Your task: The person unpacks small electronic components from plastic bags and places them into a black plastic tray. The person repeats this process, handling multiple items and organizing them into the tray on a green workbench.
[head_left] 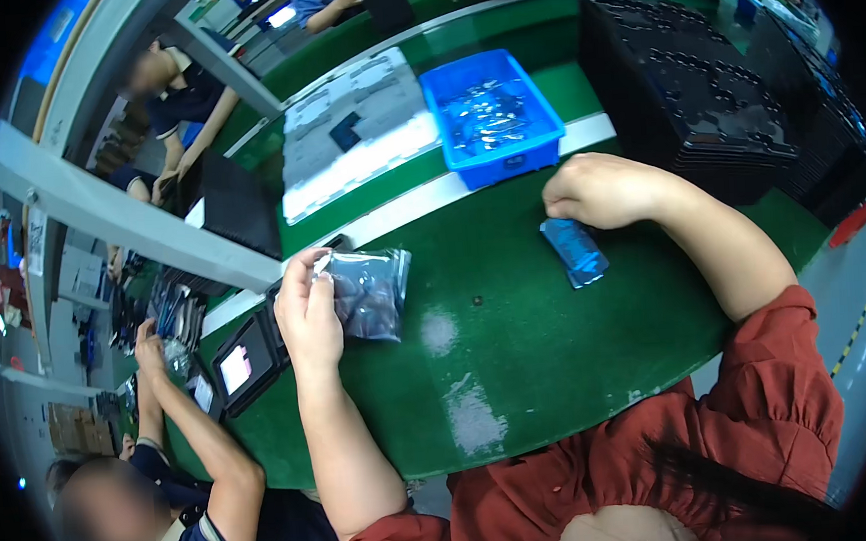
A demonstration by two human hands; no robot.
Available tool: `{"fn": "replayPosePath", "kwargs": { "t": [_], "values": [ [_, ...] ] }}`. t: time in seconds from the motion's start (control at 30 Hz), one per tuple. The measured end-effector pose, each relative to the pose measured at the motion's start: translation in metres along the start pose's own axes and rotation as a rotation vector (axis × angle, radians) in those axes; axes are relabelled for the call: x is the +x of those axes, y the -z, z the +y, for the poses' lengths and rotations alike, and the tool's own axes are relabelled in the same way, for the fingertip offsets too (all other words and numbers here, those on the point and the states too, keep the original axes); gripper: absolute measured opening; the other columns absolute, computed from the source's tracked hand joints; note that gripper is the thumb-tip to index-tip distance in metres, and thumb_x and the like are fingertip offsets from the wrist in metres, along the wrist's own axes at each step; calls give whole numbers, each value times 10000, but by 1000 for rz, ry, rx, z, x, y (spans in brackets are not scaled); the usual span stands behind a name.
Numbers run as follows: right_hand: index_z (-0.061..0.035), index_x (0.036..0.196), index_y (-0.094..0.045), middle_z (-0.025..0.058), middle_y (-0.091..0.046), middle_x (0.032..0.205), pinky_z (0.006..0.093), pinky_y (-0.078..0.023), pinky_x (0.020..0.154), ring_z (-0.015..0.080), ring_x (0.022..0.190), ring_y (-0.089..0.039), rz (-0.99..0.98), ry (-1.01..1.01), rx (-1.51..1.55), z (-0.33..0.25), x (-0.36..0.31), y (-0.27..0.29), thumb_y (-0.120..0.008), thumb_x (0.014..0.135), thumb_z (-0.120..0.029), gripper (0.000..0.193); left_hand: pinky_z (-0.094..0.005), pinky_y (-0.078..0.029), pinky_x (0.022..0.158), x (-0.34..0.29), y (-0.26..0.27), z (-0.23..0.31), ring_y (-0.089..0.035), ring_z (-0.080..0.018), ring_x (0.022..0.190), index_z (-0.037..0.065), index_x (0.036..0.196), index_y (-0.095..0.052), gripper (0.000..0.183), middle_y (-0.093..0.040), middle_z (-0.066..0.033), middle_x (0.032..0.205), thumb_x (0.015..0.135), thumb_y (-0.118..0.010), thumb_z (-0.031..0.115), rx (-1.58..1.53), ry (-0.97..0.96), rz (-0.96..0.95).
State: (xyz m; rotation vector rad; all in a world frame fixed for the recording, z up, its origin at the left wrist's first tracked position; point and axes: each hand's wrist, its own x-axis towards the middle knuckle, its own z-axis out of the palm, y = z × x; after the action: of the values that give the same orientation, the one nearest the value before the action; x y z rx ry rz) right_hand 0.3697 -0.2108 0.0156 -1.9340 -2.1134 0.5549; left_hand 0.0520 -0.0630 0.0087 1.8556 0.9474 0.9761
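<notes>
Over the left part of the green table, my left hand (309,313) pinches the edge of a clear plastic bag (373,292) with dark contents I cannot make out. On the right, my right hand (597,191) is closed, its fingers gripping the upper end of a small shiny blue packet (577,254). The packet hangs or lies just below those fingers. Beyond it stands a blue plastic bin (506,162) with several shiny clear packets (488,113) inside.
A grey-white foam tray (350,127) with one dark piece lies left of the bin. Stacked black trays (684,77) rise at the far right. Beside my left hand is a black case with a lit screen (246,366). A metal post (142,209) slants across the left. Co-workers sit nearby.
</notes>
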Motion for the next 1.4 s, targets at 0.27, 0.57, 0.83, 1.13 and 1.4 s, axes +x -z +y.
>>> {"fn": "replayPosePath", "kwargs": {
  "t": [0.27, 0.57, 0.83, 1.13, 1.4],
  "values": [
    [-47, 844, -616, 102, -597, 844, 400, -476, 707, 296, 819, -581, 173, 496, -182, -74, -23, -23, -698, 734, -209, 212, -217, -460, 641, 23, 72, -51, -564, -96, 717, -18, 1125, -571, 344, -617, -50, 879, 800, -461, 7, 52, 173, 297],
    [-38, 1372, -391, 203, -321, 1453, 499, -231, 1103, 351, 1360, -280, -378, 923, -169, -99, -39, -68, -653, 784, -440, 758, -208, -460, 585, 11, 46, -18, -586, -89, 706, 37, 1175, -551, 337, -619, -33, 867, 843, -501, 12, -242, 206, -22],
    [-62, 1412, -336, 196, -262, 1485, 529, -172, 1123, 354, 1389, -220, -396, 944, -147, -97, -36, -73, -677, 764, -427, 819, -271, -484, 690, -12, -30, 3, -612, -129, 750, 10, 1196, -544, 337, -639, -64, 812, 871, -564, 94, 437, -32, -334],
    [-78, 1429, -292, 183, -223, 1499, 559, -158, 1117, 357, 1395, -197, -359, 933, -149, -98, -40, -83, -724, 721, -408, 892, -351, -504, 737, -4, -48, 4, -614, -282, 930, 14, 1112, -596, 360, -620, -148, 1054, 830, -665, 226, 659, -333, -182],
    [-99, 1385, -400, 155, -301, 1475, 542, -165, 1117, 338, 1382, -250, -213, 992, -142, -90, -40, -94, -677, 722, -447, 798, -385, -450, 910, 115, -58, -9, -562, -329, 1078, 11, 1148, -575, 449, -585, -172, 1158, 752, -710, 174, 825, -382, -246]
  ]
}}
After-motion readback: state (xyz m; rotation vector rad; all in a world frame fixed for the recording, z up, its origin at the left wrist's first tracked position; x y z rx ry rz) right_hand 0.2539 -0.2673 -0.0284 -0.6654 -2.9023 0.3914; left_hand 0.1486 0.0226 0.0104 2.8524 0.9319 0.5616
